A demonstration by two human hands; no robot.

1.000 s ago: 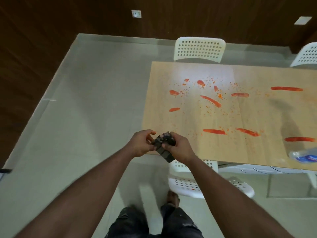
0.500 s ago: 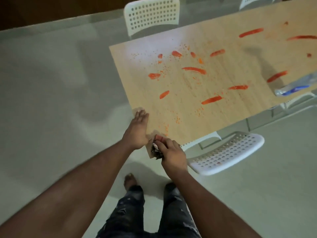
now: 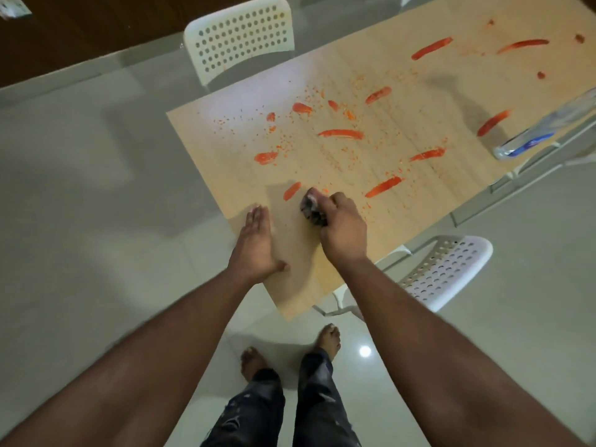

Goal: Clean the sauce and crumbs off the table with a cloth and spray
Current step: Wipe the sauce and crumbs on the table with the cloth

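Observation:
A light wooden table (image 3: 403, 227) carries several red sauce streaks (image 3: 340, 133) and scattered orange crumbs (image 3: 290, 140). My right hand (image 3: 342, 233) grips a bunched dark cloth (image 3: 311, 209) and presses it on the tabletop near the left end, just right of a short streak (image 3: 292, 190). My left hand (image 3: 256, 245) lies flat with straight fingers at the table's left edge. A clear spray bottle with a blue label (image 3: 541, 130) lies at the table's right edge, far from both hands.
A white perforated chair (image 3: 240, 37) stands at the table's far side. Another white chair (image 3: 448, 269) is tucked under the near side by my right arm. My bare feet (image 3: 329, 337) stand on the pale tiled floor. Dark wood wall at top left.
My right hand has carried the cloth from the table's near corner further onto the tabletop. My left hand stays flat at the table's edge. The view has tilted and come closer.

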